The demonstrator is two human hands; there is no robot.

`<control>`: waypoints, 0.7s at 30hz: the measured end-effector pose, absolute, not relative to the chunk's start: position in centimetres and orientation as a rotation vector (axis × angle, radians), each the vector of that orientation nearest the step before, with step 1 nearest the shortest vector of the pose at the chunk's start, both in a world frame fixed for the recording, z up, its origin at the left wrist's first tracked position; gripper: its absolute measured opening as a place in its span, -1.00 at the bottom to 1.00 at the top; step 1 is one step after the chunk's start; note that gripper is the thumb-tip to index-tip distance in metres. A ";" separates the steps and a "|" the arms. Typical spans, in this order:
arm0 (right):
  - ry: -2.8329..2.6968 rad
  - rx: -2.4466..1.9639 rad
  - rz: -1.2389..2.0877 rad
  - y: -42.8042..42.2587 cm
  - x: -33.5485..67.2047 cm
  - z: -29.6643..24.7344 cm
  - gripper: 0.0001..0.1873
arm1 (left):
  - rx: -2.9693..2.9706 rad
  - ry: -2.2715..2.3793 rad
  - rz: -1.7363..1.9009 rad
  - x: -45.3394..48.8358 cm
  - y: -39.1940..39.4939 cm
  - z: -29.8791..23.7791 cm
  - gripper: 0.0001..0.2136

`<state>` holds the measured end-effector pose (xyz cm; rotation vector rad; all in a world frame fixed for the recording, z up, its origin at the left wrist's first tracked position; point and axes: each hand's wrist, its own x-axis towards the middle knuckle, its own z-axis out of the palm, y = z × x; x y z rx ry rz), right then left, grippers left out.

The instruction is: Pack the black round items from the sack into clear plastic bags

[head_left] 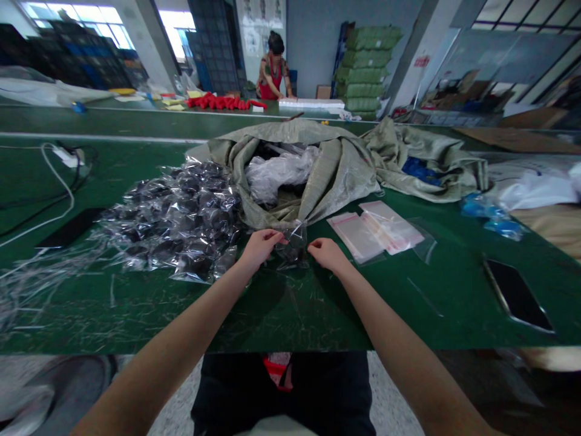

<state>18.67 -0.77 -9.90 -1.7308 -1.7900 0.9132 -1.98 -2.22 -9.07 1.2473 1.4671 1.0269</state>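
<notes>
Between my hands is a clear plastic bag with a dark item in its lower part. My left hand is closed in a pinch on the bag's left side. Just right of the bag, my right hand has its fingers pressed together; whether they hold an edge or a strip is too small to tell. A heap of clear-wrapped dark round pieces lies to the left. To the right are stacks of flat clear bags with pinkish edges. Behind my hands, an open woven sack holds crumpled clear plastic.
A phone lies at the right, and a dark flat device with a white cable at the left. Thin clear strips litter the green table. Across it, a person works near red items and a white row.
</notes>
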 end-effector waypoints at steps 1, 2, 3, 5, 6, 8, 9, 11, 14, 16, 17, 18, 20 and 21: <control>-1.759 -1.671 0.923 -0.5 18.9 -9.9 -0.83 | 1.261 1.447 1.015 -2.0 -2.2 -9.0 -0.62; -1.710 -1.594 0.955 -0.2 19.0 -9.9 -0.79 | 1.266 1.432 1.002 -2.0 -2.2 -8.9 -0.62; -1.650 -1.503 1.006 0.1 19.0 -9.9 -0.74 | 1.272 1.417 0.996 -2.0 -2.2 -8.8 -0.63; -1.555 -1.329 1.106 0.7 18.9 -9.9 -0.69 | 1.273 1.402 0.991 -2.0 -2.2 -8.5 -0.64; -1.533 -1.263 1.136 1.0 18.7 -9.9 -0.71 | 1.267 1.396 0.990 -1.9 -2.2 -8.5 -0.65; -1.511 -1.175 1.176 1.4 18.4 -9.9 -0.77 | 1.247 1.380 0.988 -2.0 -2.3 -8.3 -0.65; -1.481 -1.140 1.212 1.5 18.3 -9.8 -0.80 | 1.234 1.368 0.988 -2.0 -2.3 -8.3 -0.65; -1.364 -1.063 1.354 1.5 18.2 -9.7 -0.81 | 1.190 1.331 0.988 -2.1 -2.3 -8.3 -0.65; -1.175 -0.962 1.563 1.3 18.4 -9.7 -0.76 | 1.102 1.250 0.979 -2.4 -2.2 -8.4 -0.64; -1.128 -0.932 1.611 1.2 18.6 -10.0 -0.72 | 1.074 1.215 0.959 -2.6 -2.0 -8.5 -0.63; -1.118 -0.923 1.619 1.2 18.7 -10.2 -0.69 | 1.073 1.208 0.950 -2.7 -1.9 -8.5 -0.63; -1.113 -0.915 1.621 1.2 18.7 -10.3 -0.67 | 1.075 1.207 0.943 -2.7 -1.9 -8.6 -0.63; -1.107 -0.907 1.624 1.3 18.7 -10.6 -0.65 | 1.081 1.222 0.933 -2.9 -1.8 -8.6 -0.63; -1.109 -0.904 1.622 1.4 18.7 -10.7 -0.64 | 1.086 1.235 0.926 -2.9 -1.7 -8.5 -0.63</control>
